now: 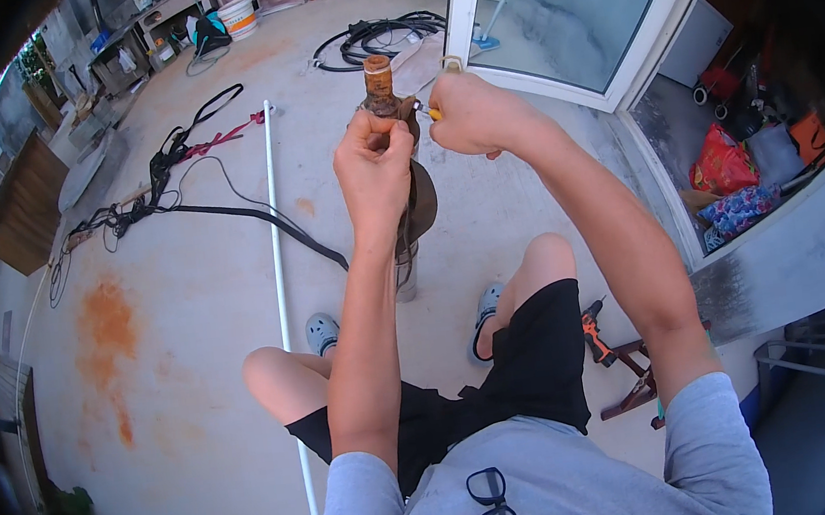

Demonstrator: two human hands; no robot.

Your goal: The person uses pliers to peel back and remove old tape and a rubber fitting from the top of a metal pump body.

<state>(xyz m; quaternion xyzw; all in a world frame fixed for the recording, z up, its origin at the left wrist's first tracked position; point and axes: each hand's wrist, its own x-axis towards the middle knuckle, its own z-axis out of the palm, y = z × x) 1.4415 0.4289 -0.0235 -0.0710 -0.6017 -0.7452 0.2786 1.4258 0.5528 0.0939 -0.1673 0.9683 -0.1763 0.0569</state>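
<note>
Upright between my knees stands a tall, narrow metal cylinder with a rusty threaded pipe end (378, 85) on top; it looks like a pump. At its upper part my left hand (375, 166) is closed in a pinch, and what the fingertips hold is hidden. A fist is made by my right hand (485, 114) around a small yellow-handled tool (434, 113), whose shiny metal end points left at a bracket beside the pipe. Below my hands a brown curved metal plate (421, 201) sticks out from the cylinder's right side. The tool's exact kind is hidden by my fingers.
A long white pipe (280, 271) lies on the concrete left of me. Black cable and straps (162, 168) spread beyond it. Coiled black hose (375, 40) lies ahead, near an open glass door (559, 21). An orange-black drill (597, 334) rests by my right leg.
</note>
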